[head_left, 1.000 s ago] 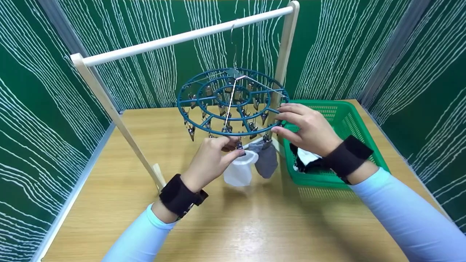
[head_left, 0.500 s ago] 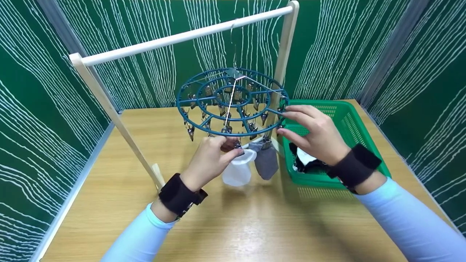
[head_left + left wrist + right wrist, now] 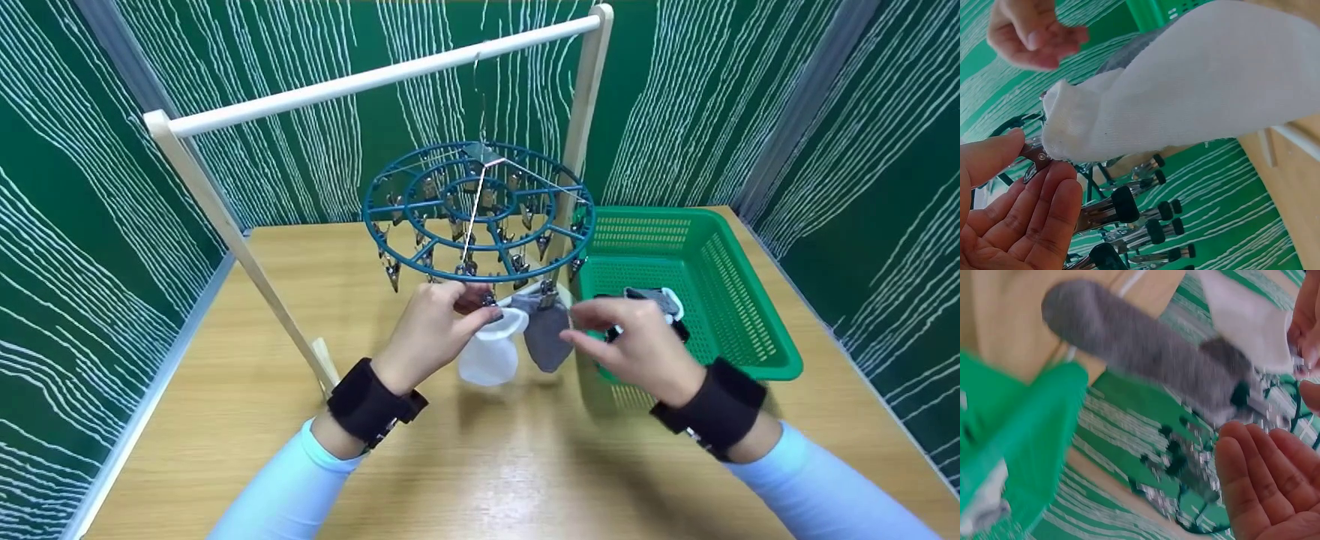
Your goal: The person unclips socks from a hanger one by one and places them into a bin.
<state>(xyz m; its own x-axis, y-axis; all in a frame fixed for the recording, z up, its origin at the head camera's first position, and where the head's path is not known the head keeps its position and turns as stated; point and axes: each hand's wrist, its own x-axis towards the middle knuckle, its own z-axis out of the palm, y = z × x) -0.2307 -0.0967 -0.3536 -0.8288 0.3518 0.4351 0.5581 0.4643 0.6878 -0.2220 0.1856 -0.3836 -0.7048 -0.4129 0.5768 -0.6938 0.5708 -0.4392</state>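
Observation:
My left hand [image 3: 435,330] pinches a metal clip [image 3: 1039,157] between thumb and fingers, below the front rim of a round blue-green clip hanger [image 3: 482,154]. At that clip hangs a white sock [image 3: 1185,84] by its cuff, its toe pointing down. A grey sock [image 3: 547,337] dangles from another clip just to the right. Beside it is my right hand [image 3: 645,345], fingers loosely bent with nothing between them. In the right wrist view, blurred by motion, its fingertips show near the clip end of the grey sock.
The hanger hooks onto the white bar [image 3: 375,80] of a wooden stand, with several bare clips around its rings. At the right on the table [image 3: 480,465] stands a green basket [image 3: 772,373] with grey, black and white socks [image 3: 660,300] inside, partly behind my right hand.
My right hand has left the hanger's right rim and come down beside the grey sock. The left hand stays at the clip, while the white sock has turned slightly.

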